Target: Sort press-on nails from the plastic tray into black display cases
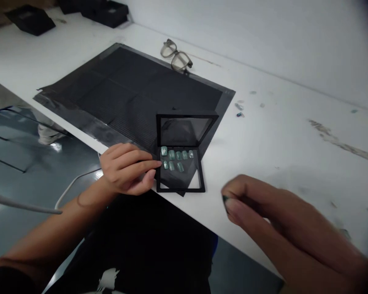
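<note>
Meanwhile, the left hand (125, 168) steadies an open black case (180, 163) of green press-on nails (175, 159) at the bench (294, 139) edge; the right hand (263, 204), fingers pinched, apparently holds one nail, best lowered gently beside the second row.

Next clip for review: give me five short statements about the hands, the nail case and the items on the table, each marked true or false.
1. The small black case stands open, lid up. True.
2. Green press-on nails lie in the case in two rows. True.
3. The left hand rests far from the case, on the glasses. False: its fingertips touch the case's left edge; the glasses lie untouched at the far edge of the black mat.
4. The right hand pinches something small and green at its fingertips. True, though blur hides its shape.
5. The case sits at the middle of the mat. False: it sits at the mat's near corner, by the table edge.
</note>
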`<state>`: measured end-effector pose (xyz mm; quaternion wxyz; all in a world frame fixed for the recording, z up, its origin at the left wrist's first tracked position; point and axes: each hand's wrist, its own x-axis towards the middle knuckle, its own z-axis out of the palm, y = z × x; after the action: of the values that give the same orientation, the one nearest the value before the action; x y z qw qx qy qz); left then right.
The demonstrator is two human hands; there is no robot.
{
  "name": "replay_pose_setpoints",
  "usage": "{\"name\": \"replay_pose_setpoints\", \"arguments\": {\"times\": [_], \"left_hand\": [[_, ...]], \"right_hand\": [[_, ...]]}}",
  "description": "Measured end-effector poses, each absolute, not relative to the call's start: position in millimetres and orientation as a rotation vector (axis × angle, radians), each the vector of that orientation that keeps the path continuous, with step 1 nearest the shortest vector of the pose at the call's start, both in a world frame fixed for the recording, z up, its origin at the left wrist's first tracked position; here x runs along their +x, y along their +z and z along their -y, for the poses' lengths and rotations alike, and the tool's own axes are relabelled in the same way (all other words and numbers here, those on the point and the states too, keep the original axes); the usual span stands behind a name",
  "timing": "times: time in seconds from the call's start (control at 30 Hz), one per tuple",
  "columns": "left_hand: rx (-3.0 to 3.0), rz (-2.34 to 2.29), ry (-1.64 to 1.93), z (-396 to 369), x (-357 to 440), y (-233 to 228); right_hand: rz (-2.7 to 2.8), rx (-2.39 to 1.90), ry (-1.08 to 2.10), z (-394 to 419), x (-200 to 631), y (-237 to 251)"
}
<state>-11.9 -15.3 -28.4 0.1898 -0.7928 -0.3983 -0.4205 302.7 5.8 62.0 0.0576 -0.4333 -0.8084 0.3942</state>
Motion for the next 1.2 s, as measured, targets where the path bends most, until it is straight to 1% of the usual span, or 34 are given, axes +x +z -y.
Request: {"name": "replay_pose_setpoints", "arguments": {"times": [0.03, 0.2, 0.33, 0.5, 1.03, 1.2], "left_hand": [[-2.221, 1.123, -1.188, 16, -12, -29], [-2.219, 1.139, -1.217, 16, -11, -30], [-2.231, 1.142, -1.221, 16, -11, -30], [-2.209, 1.141, -1.239, 15, -11, -32], [-2.198, 1.154, -1.219, 15, -11, -33], [-2.207, 1.14, -1.226, 15, -11, -33]], "right_hand": [[2.456, -1.258, 1.294, -10, 287, 64], [2.464, -1.323, 1.366, -28, 245, 56], [2.534, -1.399, 1.232, -30, 240, 45], [2.515, -1.456, 1.06, -29, 237, 42], [2.416, -1.533, 1.122, -30, 251, 37], [2.408, -1.491, 0.995, -29, 250, 34]]}}
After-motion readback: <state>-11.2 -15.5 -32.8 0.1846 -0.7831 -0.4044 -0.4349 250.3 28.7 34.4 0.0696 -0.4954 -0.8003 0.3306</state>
